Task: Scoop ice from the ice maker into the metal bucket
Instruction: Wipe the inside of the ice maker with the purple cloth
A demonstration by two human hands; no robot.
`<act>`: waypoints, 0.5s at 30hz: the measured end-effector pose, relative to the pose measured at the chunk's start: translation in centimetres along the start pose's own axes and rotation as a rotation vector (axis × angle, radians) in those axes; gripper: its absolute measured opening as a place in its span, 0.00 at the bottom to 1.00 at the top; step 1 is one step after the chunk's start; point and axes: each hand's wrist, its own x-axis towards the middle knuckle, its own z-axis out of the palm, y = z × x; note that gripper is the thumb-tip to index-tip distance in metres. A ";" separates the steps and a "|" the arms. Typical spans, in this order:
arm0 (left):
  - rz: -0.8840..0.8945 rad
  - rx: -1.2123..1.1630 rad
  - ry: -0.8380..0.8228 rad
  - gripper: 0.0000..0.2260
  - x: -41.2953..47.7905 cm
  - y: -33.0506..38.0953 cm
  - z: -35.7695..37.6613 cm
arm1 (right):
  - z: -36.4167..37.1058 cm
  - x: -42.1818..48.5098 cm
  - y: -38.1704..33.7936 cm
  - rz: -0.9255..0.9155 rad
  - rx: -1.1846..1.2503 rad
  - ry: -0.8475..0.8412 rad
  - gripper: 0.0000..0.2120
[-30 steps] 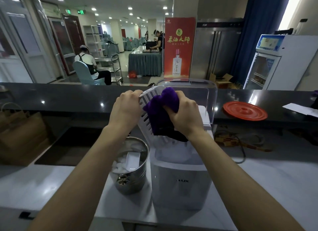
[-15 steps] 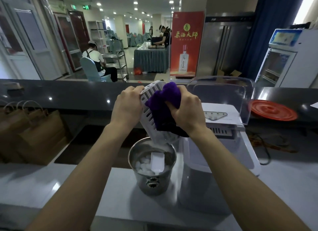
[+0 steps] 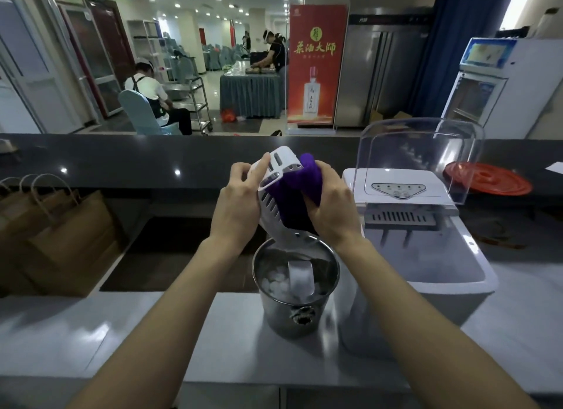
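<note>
The left hand [image 3: 240, 207] is gripping the upper end of a white slotted plastic basket [image 3: 275, 195], with the thumb and fingers curled round its edge. The right hand [image 3: 332, 207] is clenching a bunched purple cloth [image 3: 301, 189] and pressing it into the basket's hollow. Both hands are therefore clamped on something, close together with the basket between them. The basket is tilting steeply, and its lower end is hanging just over the far rim of the round shiny metal bucket [image 3: 320, 311].

The bucket is standing on the pale grey desk [image 3: 91, 332], just beside the white boxy ice maker [image 3: 396, 314] and on its left. The ice maker's clear plastic lid [image 3: 420, 153] is standing raised. Small pale ice pieces [image 3: 274, 282] are lying at the bottom of the bucket, and a white plastic scoop [image 3: 300, 276] is resting on them.

By the look of it, part of the job is done: some ice is already sitting in the bucket, though only as a shallow layer well below the rim. No ice is showing in the basket, so the person seems to be emptying or wiping it out. The open bin looks frosty and dim, and I cannot tell whether more ice is waiting there. If it is, more scooping is probably still ahead.
</note>
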 end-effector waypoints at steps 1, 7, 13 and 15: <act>0.001 -0.004 -0.003 0.28 -0.2 -0.2 0.0 | 0.2 -0.2 0.0 -0.010 0.000 0.003 0.28; 0.069 -0.042 -0.034 0.32 -1.0 -0.6 -0.1 | 0.0 -1.1 0.2 -0.097 0.010 0.065 0.29; 0.160 0.012 0.003 0.30 -1.7 0.2 -0.3 | 0.2 -1.8 0.6 -0.143 0.020 0.125 0.29; 0.165 0.010 0.007 0.31 -1.8 0.1 -0.1 | 0.2 -1.9 0.7 -0.150 0.019 0.131 0.29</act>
